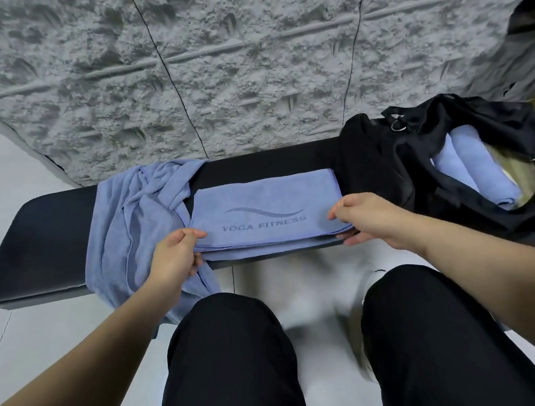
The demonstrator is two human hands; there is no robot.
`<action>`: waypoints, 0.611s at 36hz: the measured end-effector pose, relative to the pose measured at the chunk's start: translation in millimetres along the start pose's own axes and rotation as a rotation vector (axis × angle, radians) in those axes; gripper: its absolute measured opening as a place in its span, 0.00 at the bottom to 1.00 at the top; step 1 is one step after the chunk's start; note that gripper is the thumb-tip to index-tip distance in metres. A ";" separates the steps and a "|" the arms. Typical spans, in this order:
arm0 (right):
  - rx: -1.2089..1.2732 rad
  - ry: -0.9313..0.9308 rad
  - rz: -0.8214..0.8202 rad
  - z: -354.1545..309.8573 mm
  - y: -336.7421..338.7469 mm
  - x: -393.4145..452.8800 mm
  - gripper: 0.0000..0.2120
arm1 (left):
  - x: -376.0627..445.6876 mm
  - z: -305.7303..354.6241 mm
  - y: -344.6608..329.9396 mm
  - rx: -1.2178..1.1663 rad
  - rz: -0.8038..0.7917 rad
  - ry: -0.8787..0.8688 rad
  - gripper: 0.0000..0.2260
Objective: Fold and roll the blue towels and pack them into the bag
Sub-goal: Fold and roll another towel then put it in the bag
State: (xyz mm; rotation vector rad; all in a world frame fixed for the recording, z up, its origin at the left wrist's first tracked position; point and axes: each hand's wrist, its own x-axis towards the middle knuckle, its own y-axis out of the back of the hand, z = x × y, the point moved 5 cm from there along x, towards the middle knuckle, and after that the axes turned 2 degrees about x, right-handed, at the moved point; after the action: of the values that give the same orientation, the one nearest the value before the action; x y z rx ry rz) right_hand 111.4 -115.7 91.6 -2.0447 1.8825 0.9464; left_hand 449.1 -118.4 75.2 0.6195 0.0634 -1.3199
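Folded towel (265, 214) lies flat at the desk (36, 242) centre. Your left hand (175, 254) and right hand (369, 215) each keep a narrow pinching grip on its near corners, likely squaring layers for rolling; the bag (450, 167) waits right of it.

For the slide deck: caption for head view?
Both hands pinch a folded blue towel on a bench.

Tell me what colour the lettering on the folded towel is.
Dark grey-blue, reading YOGA FITNESS under a wave mark on the light blue folded towel, seen in the head view.
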 end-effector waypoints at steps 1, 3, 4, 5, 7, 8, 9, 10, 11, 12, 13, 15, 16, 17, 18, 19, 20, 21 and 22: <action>-0.059 -0.011 -0.009 1.8 -1.1 -0.4 0.09 | 0.5 -1.7 -0.5 0.035 -0.008 -0.009 0.12; -0.157 -0.027 -0.020 4.6 -3.5 -1.3 0.09 | 0.7 -4.9 -1.4 0.090 -0.020 -0.016 0.12; -0.199 -0.033 -0.023 5.5 -4.4 -1.7 0.09 | 0.3 -6.1 -1.9 0.113 -0.023 -0.016 0.12; -0.231 -0.039 -0.027 6.0 -5.0 -2.4 0.09 | 0.0 -7.3 -2.2 0.135 -0.024 -0.017 0.12; -0.285 -0.045 -0.035 5.9 -6.1 -3.6 0.07 | 0.2 -9.8 -3.1 0.178 -0.023 -0.021 0.12; -0.324 -0.045 -0.038 5.7 -6.1 -3.4 0.07 | 0.6 -10.6 -3.8 0.191 -0.025 -0.025 0.11; -0.369 -0.043 -0.041 5.2 -6.1 -2.8 0.07 | 0.9 -11.4 -4.5 0.191 -0.027 -0.027 0.11; -0.416 -0.040 -0.042 5.0 -6.2 -2.0 0.06 | 0.6 -11.9 -5.3 0.181 -0.032 -0.029 0.11; -0.461 -0.032 -0.039 4.2 -6.4 -1.5 0.06 | -0.3 -12.7 -5.7 0.168 -0.035 -0.028 0.10; -0.504 -0.017 -0.025 3.1 -6.1 -0.2 0.06 | -1.6 -13.4 -5.7 0.151 -0.038 -0.025 0.11; -0.543 0.002 -0.004 1.5 -5.3 0.7 0.07 | -3.2 -14.3 -5.5 0.133 -0.039 -0.016 0.12; -0.613 0.039 0.023 -2.1 -4.9 2.2 0.08 | -6.6 -16.8 -4.5 0.083 -0.039 0.012 0.15; -0.653 0.065 0.031 -4.9 -5.2 2.6 0.07 | -8.2 -17.8 -4.0 0.056 -0.038 0.031 0.17; -0.706 0.102 0.044 -9.1 -5.7 3.0 0.06 | -9.1 -19.1 -3.0 0.035 -0.038 0.053 0.18; -0.773 0.143 0.062 -14.2 -6.8 3.0 0.05 | -10.0 -20.1 -2.3 0.021 -0.038 0.075 0.18; -0.837 0.187 0.084 -20.4 -8.8 1.6 0.04 | -10.5 -21.0 -1.8 0.018 -0.038 0.097 0.19; -0.891 0.228 0.105 -26.3 -11.5 0.0 0.04 | -11.2 -21.2 -1.7 0.022 -0.039 0.114 0.19; -0.933 0.271 0.122 -32.5 -15.0 -1.9 0.04 | -11.9 -21.4 -1.5 0.026 -0.041 0.127 0.19; -0.966 0.315 0.127 -37.6 -19.4 -3.0 0.04 | -12.4 -21.4 -2.0 0.024 -0.046 0.137 0.19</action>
State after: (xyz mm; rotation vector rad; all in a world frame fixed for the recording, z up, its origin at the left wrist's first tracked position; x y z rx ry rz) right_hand 141.6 -130.7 117.2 -2.7111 1.9093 1.9530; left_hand 450.2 -97.9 61.3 0.7324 0.1750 -1.3225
